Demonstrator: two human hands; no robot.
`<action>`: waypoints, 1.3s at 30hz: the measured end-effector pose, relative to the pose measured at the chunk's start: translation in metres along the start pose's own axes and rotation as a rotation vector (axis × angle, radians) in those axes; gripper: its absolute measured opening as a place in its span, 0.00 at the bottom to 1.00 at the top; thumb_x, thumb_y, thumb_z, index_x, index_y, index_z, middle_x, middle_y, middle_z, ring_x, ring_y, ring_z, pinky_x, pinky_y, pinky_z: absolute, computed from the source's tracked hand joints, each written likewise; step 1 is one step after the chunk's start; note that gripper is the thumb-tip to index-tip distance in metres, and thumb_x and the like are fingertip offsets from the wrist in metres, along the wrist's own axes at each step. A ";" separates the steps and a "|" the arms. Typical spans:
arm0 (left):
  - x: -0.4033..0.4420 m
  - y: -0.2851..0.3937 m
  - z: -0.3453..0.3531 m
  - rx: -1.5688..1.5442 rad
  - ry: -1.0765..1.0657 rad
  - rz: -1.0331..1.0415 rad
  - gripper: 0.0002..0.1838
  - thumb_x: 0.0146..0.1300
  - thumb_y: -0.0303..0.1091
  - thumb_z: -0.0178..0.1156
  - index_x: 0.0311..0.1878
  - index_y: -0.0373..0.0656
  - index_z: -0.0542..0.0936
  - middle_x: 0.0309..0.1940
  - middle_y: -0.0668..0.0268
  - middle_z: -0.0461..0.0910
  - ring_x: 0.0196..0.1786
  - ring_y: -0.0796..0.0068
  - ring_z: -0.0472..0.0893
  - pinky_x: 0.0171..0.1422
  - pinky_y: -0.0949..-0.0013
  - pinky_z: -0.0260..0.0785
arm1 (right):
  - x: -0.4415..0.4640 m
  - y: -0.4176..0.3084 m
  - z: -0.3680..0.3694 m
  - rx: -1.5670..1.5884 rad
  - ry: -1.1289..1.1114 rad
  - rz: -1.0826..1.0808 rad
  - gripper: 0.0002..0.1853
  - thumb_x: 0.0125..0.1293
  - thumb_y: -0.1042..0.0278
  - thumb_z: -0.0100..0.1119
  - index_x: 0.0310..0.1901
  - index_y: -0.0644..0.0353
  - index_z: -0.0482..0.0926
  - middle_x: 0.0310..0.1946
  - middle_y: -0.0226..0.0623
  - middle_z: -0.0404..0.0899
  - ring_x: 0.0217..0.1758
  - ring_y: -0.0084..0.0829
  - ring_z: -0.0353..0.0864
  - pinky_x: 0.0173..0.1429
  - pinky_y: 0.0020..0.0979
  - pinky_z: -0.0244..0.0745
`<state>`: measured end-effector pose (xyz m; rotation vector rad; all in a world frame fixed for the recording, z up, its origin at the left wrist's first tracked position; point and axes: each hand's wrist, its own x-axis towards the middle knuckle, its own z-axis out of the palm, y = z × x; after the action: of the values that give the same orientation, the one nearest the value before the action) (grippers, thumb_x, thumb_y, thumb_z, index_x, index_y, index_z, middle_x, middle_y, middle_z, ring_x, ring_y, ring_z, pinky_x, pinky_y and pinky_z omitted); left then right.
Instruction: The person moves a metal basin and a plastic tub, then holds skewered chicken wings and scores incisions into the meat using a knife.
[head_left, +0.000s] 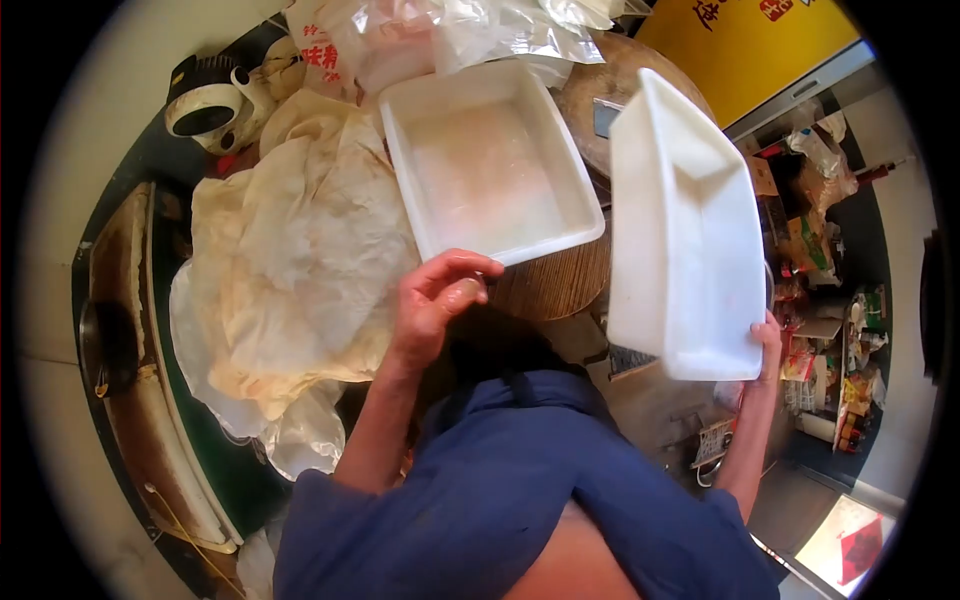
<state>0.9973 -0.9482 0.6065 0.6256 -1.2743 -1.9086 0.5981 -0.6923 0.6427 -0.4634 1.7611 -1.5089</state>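
A white rectangular plastic tub (pixel 690 230) is tilted up on its side at the right, its inside facing rightward. My right hand (pixel 767 345) grips this tub by its lower right corner; most of the fingers are hidden behind it. A second white plastic tub (pixel 480 170), with shallow walls and a wet, stained bottom, lies at the centre on a round wooden surface (pixel 555 280). Just below its near left corner is my left hand (pixel 437 305), fingers loosely curled and thumb apart from them, with nothing held. Whether its fingertips touch the rim I cannot tell.
A stained cream cloth (pixel 300 250) is spread at the left over clear plastic. Plastic bags (pixel 440 40) lie behind the centre tub. A black-and-white appliance (pixel 205 105) stands at the back left. Shelves of packets (pixel 825 350) line the right, below a yellow panel (pixel 755 50).
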 end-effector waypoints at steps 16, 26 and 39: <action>0.044 -0.038 0.119 0.320 -0.051 -0.042 0.13 0.61 0.29 0.53 0.44 0.35 0.81 0.38 0.65 0.81 0.37 0.79 0.76 0.44 0.77 0.67 | -0.041 0.187 -0.183 0.460 0.469 0.062 0.23 0.51 0.69 0.53 0.50 0.71 0.75 0.45 0.42 0.80 0.48 0.38 0.81 0.54 0.34 0.76; 0.033 0.034 -0.034 0.439 0.677 0.343 0.10 0.63 0.29 0.57 0.44 0.35 0.81 0.40 0.64 0.84 0.32 0.85 0.75 0.33 0.81 0.60 | -0.028 0.253 -0.201 0.576 0.605 0.283 0.25 0.49 0.70 0.53 0.52 0.67 0.73 0.44 0.41 0.78 0.48 0.37 0.80 0.54 0.38 0.78; 0.018 0.002 -0.121 0.287 0.773 0.243 0.08 0.62 0.27 0.58 0.41 0.35 0.83 0.30 0.70 0.81 0.30 0.86 0.74 0.35 0.82 0.61 | -0.032 0.213 -0.095 0.610 0.797 0.305 0.09 0.62 0.59 0.54 0.37 0.53 0.79 0.27 0.28 0.81 0.27 0.26 0.82 0.28 0.25 0.79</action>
<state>1.0760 -1.0305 0.5615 1.1559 -1.0403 -1.1047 0.5910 -0.5551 0.4516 0.7767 1.6599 -2.0241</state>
